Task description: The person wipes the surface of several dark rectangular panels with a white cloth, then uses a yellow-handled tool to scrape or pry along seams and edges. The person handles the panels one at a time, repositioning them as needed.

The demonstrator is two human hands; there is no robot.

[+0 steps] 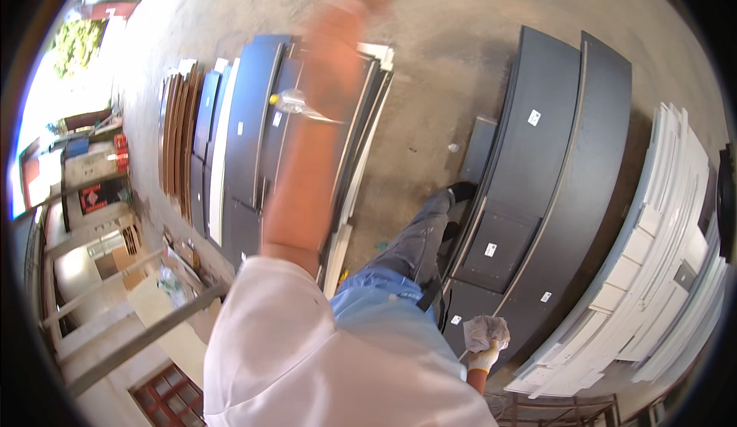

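My bare left hand (338, 70) reaches up over a stack of dark panels (253, 104), smeared by motion, so its fingers are hard to read. A clear plastic bottle with a yellow cap (288, 103) shows beside the wrist; whether the hand touches it I cannot tell. Down at the lower right, my right hand (484, 358), in a white glove with an orange cuff, is closed on a crumpled greyish piece of thin material (485, 333). Below that hand's material lie large dark grey panels (530, 166) with small white labels.
White panels (652, 258) are piled at the right. Brown boards (176, 135) stand at the left beside the dark stack. Bare concrete floor (437, 66) runs between the stacks. A metal rail (146, 342) and a cluttered table (165, 312) are at the lower left.
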